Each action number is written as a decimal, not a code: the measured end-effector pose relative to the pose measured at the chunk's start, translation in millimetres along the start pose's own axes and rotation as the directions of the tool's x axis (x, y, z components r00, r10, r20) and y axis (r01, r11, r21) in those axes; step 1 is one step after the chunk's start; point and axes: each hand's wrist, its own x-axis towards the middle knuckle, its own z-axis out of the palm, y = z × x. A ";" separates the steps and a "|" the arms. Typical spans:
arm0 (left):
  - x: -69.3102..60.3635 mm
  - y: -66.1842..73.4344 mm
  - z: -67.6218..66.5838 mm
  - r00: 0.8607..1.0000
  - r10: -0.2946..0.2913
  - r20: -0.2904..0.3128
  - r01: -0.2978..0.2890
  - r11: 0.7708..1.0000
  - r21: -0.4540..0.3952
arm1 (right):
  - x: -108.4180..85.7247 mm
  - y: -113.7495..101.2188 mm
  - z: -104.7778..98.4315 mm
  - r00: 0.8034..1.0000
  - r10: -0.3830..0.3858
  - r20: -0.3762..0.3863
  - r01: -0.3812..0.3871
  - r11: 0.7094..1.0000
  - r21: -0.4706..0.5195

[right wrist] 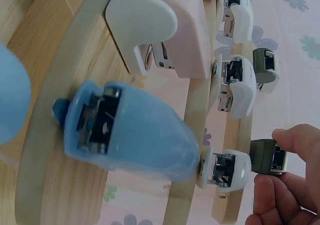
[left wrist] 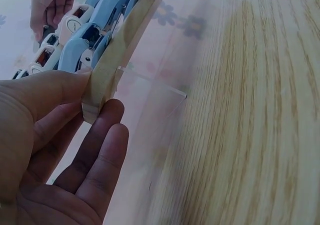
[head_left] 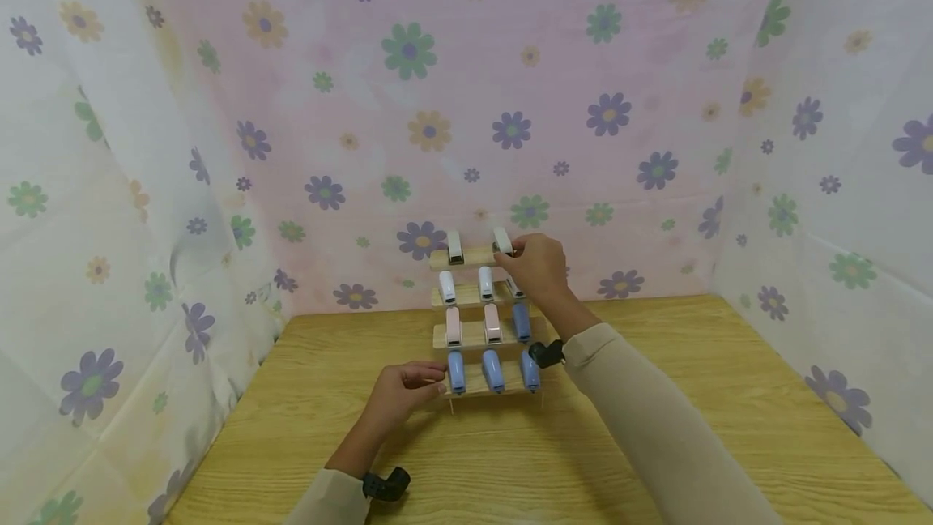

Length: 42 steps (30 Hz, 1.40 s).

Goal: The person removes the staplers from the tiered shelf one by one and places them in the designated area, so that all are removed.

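At the lowest shelf (head_left: 474, 382): your left hand (head_left: 398, 395) pinches its end, beside three blue staplers (head_left: 493, 371).
Second tier (head_left: 472, 337): two pink staplers (head_left: 492, 322), one blue.
Third tier (head_left: 466, 296): three white staplers (head_left: 485, 283).
Top shelf (head_left: 477, 257): and your right hand (head_left: 538, 267) pinches the dark-and-white stapler (right wrist: 262, 156) at its right.

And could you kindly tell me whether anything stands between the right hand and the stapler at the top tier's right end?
Nothing visible does: the right hand pinches that stapler directly. The white stapler on the tier below sits beneath, not between them.
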 end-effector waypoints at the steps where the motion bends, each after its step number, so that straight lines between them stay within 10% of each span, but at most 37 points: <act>1: 0.2 -0.3 -0.1 1.000 0.001 -0.001 -0.001 1.000 0.003 | -0.7 0.3 -1.5 1.000 -0.016 -0.006 0.016 1.000 -0.001; 23: 2.9 0.2 1.3 1.000 0.008 -0.004 -0.008 1.000 0.016 | -37.4 57.0 -43.6 0.982 -0.067 -0.177 0.077 0.996 0.054; 42: 0.0 -1.5 1.0 1.000 -0.002 -0.012 0.003 1.000 0.012 | -88.7 128.0 -57.0 0.991 0.071 -0.110 -0.074 0.997 -0.025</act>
